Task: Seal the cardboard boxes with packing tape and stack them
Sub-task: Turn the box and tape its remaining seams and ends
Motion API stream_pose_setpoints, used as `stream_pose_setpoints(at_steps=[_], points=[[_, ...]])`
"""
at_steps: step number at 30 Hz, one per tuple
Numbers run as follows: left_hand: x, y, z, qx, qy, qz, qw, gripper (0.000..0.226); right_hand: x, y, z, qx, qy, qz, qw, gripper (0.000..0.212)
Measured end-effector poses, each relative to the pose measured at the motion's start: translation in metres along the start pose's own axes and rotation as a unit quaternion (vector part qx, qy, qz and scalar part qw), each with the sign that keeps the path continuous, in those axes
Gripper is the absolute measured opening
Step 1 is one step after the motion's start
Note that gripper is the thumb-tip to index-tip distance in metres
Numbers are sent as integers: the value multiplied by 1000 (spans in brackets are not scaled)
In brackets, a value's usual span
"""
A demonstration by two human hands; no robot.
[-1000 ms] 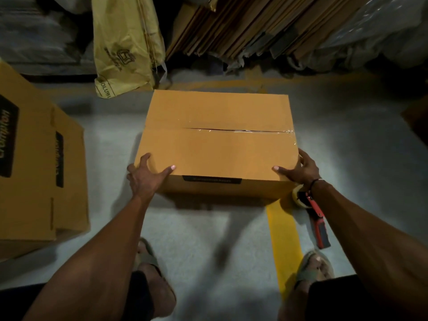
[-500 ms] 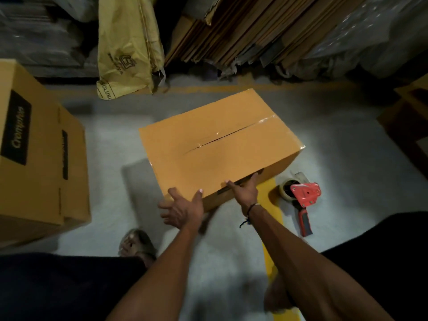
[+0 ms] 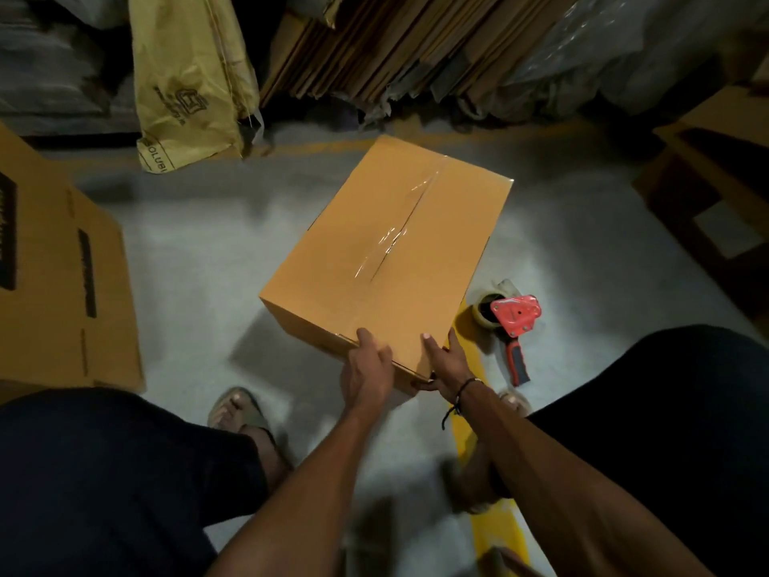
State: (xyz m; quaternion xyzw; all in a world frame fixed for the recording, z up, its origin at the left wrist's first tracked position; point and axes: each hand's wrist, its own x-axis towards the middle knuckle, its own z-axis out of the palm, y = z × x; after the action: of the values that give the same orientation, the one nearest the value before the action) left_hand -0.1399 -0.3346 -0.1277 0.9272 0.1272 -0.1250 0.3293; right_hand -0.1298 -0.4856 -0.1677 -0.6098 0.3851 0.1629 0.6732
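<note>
you are gripping the near end of the cardboard box [image 3: 387, 260] with both hands. your left hand [image 3: 368, 368] is curling over the near top edge, thumb lying on the top face and fingers wrapping down the near side. your right hand [image 3: 447, 362] is clamping the near right corner just beside it, thumb pressing on the top and fingers hooking under the edge, a dark cord bracelet [image 3: 457, 399] sitting at that wrist. the box is sitting on the grey floor [image 3: 187, 243] in front of you, turned at an angle so that its long side is running away up and to the right. whether it is resting flat or lifting at your end, you cannot tell. its top flaps are lying closed, with a strip of clear tape [image 3: 399, 231] glinting along the centre seam.

the red tape dispenser [image 3: 509, 322] is lying on the floor just right of the box, apart from both hands, its dark handle pointing toward you. a yellow floor line [image 3: 478, 447] is running under the box's near corner. at the left edge a larger printed carton [image 3: 62, 276] is standing. a yellow printed bag [image 3: 187, 77] and flattened cardboard sheets [image 3: 374, 43] are leaning at the back.
</note>
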Motion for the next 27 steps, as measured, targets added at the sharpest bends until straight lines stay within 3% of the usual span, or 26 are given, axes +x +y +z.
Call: stream_pose_setpoints(at_steps=[3, 5, 9, 12, 14, 22, 25, 27], points=[[21, -8, -22, 25, 109, 23, 993, 21, 8, -12, -11, 19, 21, -7, 1000, 67], [39, -16, -35, 85, 144, 36, 985, 24, 30, -14, -23, -49, 97, -77, 991, 58], [73, -20, -54, 213, 42, 55, 975, 52, 75, -38, -60, -115, 239, -155, 952, 48], [88, -21, -54, 204, -62, 58, 975, 57, 71, -80, -74, -96, 228, -125, 961, 49], [90, -20, -49, 171, -79, 59, 980, 59, 69, -95, -77, -96, 220, -107, 965, 54], [85, -10, -38, 159, -31, 84, 983, 54, 73, -101, -84, -83, 236, -151, 956, 49], [84, 1, -32, 216, -3, 63, 974, 47, 80, -105, -95, -88, 200, -147, 965, 48], [84, 18, -26, 259, 51, 60, 963, 43, 83, -107, -109, -81, 216, -127, 965, 44]])
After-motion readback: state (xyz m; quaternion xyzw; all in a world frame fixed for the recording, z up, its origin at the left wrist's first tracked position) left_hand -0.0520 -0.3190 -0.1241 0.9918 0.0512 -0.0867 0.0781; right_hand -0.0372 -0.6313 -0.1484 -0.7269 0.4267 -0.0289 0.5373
